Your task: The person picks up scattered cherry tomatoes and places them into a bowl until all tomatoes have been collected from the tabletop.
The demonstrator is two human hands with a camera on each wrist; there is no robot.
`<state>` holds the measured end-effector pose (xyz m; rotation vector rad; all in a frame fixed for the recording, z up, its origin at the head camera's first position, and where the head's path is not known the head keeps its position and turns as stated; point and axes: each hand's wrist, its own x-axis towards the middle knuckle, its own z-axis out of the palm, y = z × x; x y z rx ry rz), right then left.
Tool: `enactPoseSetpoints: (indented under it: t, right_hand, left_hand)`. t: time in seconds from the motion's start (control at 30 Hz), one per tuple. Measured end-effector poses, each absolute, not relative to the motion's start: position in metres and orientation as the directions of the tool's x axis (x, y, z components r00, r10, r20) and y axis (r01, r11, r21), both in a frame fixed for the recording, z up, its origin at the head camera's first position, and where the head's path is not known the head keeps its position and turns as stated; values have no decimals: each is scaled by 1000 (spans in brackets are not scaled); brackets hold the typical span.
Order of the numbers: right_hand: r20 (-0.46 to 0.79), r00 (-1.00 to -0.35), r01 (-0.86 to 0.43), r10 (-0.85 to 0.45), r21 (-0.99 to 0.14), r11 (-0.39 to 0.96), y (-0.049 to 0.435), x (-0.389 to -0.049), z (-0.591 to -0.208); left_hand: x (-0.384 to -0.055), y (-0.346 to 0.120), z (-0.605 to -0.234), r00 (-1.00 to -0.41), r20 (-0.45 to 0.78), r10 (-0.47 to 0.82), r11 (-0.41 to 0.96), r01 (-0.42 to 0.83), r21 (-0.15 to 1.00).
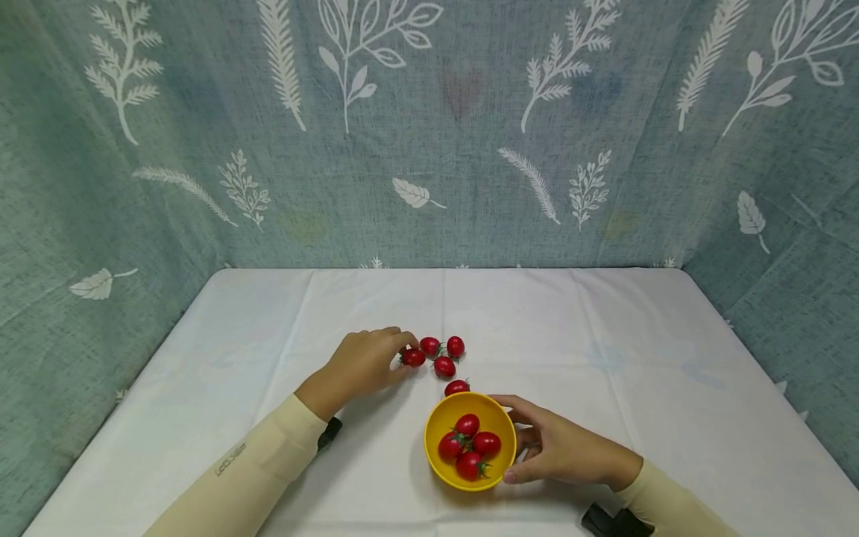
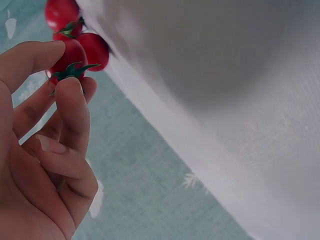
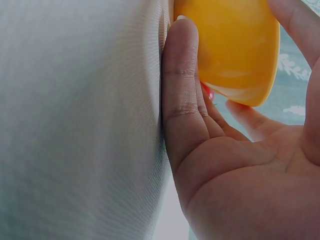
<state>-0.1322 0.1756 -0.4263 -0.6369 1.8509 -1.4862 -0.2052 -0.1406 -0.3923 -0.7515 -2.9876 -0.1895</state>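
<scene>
Gently, I'd raise the tomato (image 1: 414, 358) my left hand (image 1: 365, 363) pinches beyond the bowl (image 3: 235, 47), which my right hand (image 1: 560, 447) apparently cups and should steady.

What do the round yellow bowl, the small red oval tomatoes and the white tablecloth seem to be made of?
Round yellow bowl: probably glossy plastic, from its smooth, highlighted wall.
Small red oval tomatoes: shiny skins, green tops; real fruit or imitation, unclear.
White tablecloth: apparently matte fabric, from its creases and fine texture.
</scene>
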Motion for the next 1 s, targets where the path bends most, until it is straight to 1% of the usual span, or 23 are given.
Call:
enactPoseSetpoints:
  t: [0.1, 0.33, 0.5, 0.7, 0.87, 1.0]
  right_hand:
    - [-204, -657, 38, -726, -970, 238, 175, -132, -426]
    - [-206, -657, 41, -725, -970, 238, 175, -133, -424]
    - [-206, -655, 48, -727, -972, 231, 175, -133, -424]
    - [-191, -653, 39, -733, -975, 220, 176, -133, -425]
    - [-178, -649, 26, -740, -977, 212, 177, -132, -427]
    - [-179, -649, 27, -739, -977, 212, 177, -133, -427]
  left_hand:
    - [-199, -139, -389, -873, 97, 478, 866, 487, 113]
    - [-184, -135, -378, -850, 168, 499, 853, 516, 80]
    - [-172, -129, -369, -816, 209, 538, 823, 563, 77]
    - [-159, -119, -362, -760, 257, 597, 762, 638, 115]
    - [-152, -113, -361, -729, 260, 633, 727, 675, 123]
    - [-148, -107, -362, -726, 220, 651, 716, 684, 141]
